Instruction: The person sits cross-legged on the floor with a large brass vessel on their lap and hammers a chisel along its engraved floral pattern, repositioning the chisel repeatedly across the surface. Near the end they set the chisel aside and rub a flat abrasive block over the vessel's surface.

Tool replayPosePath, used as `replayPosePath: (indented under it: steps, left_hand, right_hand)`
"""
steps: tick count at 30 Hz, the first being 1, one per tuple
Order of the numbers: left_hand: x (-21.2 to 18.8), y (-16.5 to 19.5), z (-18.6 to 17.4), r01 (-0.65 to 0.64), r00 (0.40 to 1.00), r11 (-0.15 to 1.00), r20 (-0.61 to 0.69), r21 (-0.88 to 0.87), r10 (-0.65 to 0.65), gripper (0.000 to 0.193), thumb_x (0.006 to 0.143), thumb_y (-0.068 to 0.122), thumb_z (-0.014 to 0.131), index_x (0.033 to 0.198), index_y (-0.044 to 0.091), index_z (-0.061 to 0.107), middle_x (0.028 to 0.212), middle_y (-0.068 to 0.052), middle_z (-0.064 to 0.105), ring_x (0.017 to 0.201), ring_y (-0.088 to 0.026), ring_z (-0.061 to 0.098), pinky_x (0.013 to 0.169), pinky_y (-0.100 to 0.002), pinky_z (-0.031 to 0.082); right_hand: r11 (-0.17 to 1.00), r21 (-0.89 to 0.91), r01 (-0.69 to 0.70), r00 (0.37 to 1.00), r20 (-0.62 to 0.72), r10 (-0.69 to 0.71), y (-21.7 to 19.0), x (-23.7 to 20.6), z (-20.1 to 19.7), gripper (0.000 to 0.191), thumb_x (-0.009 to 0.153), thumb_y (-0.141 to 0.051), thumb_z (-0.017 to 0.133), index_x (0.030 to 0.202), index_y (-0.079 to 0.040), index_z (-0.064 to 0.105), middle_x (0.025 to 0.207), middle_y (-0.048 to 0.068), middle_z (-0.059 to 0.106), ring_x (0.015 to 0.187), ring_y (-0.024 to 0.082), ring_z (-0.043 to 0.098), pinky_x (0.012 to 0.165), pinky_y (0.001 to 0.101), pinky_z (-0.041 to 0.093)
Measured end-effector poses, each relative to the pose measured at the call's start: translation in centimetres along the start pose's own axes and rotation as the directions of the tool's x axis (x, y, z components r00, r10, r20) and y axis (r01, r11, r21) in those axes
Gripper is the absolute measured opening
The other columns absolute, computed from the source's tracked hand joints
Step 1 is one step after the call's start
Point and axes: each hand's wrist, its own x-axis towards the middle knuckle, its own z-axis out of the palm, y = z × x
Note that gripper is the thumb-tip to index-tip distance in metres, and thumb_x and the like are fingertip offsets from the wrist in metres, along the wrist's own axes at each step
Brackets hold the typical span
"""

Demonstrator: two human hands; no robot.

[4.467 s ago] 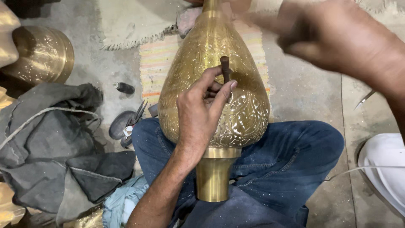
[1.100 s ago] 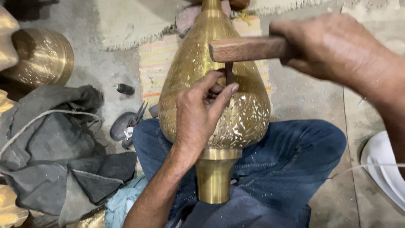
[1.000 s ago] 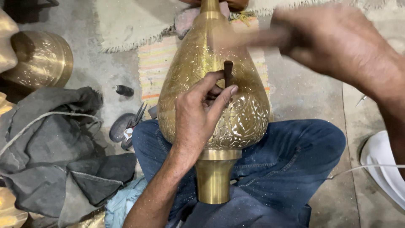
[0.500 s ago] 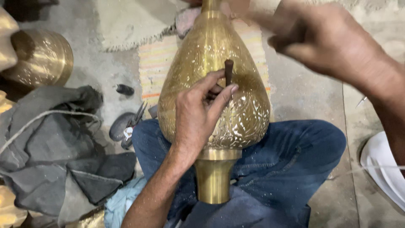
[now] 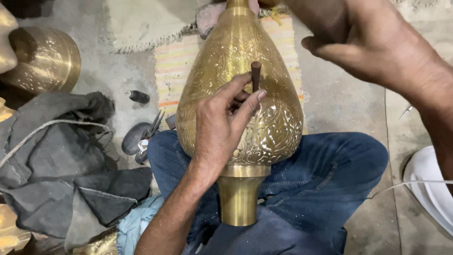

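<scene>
A large engraved brass vase lies across my lap, its neck pointing toward me. My left hand rests on the vase's belly and pinches a short dark metal punch upright against the brass. Raised at the upper right, above the vase's far end, my right hand is closed in a fist. What it grips is hidden at the frame's top edge.
A round brass vessel stands at the far left. Grey cloth is heaped on the floor to my left, with small dark tools beside my knee. A striped mat lies under the vase. A white object sits at the right edge.
My right hand swung a wooden-handled hammer onto the punch and has risen again toward the top of the frame. The left hand, punch and vase have stayed in place.
</scene>
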Motion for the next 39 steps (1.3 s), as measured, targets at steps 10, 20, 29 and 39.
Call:
replayPosePath:
  steps: [10,20,29,39]
  left_hand:
    - [0.1,0.2,0.0,0.008,1.0,0.998,0.002,0.057,-0.008,0.032,0.097,0.027,0.075,0.12,0.006,0.071,0.087,-0.008,0.079,0.073,-0.014,0.079,0.064,-0.029,0.067]
    - [0.0,0.6,-0.1,0.025,1.0,1.0,-0.002,0.013,-0.025,0.031,0.099,0.025,0.071,0.124,0.007,0.07,0.086,-0.008,0.079,0.071,-0.014,0.078,0.06,-0.03,0.065]
    - [-0.1,0.7,-0.2,-0.021,1.0,1.0,-0.007,-0.014,0.021,0.033,0.098,0.025,0.073,0.124,0.005,0.07,0.087,-0.007,0.08,0.075,-0.013,0.08,0.064,-0.029,0.067]
    - [0.2,0.0,0.0,-0.028,1.0,0.999,0.003,0.033,0.028,0.035,0.099,0.028,0.07,0.127,0.006,0.069,0.086,-0.008,0.079,0.07,-0.014,0.078,0.058,-0.03,0.065]
  right_hand:
    - [0.898,-0.439,-0.013,0.956,0.259,0.14,-0.7,0.2,0.0,0.028,0.088,-0.023,0.08,0.11,-0.011,0.067,0.078,0.011,0.073,0.073,0.031,0.073,0.065,0.0441,0.058]
    - [0.989,-0.15,0.0,0.998,0.057,0.009,-1.0,0.4,-0.8,0.039,0.086,-0.019,0.079,0.119,-0.007,0.063,0.095,0.019,0.071,0.087,0.037,0.071,0.073,0.0486,0.056]
    - [0.99,-0.018,-0.136,0.987,0.083,0.137,-1.1,0.0,-0.2,0.042,0.09,-0.024,0.077,0.125,-0.01,0.058,0.091,0.013,0.069,0.084,0.033,0.071,0.07,0.0464,0.057]
    - [0.994,0.074,-0.084,0.996,0.044,0.081,0.4,-0.1,0.0,0.015,0.094,-0.015,0.075,0.103,-0.005,0.067,0.091,0.016,0.07,0.083,0.031,0.072,0.075,0.0424,0.06]
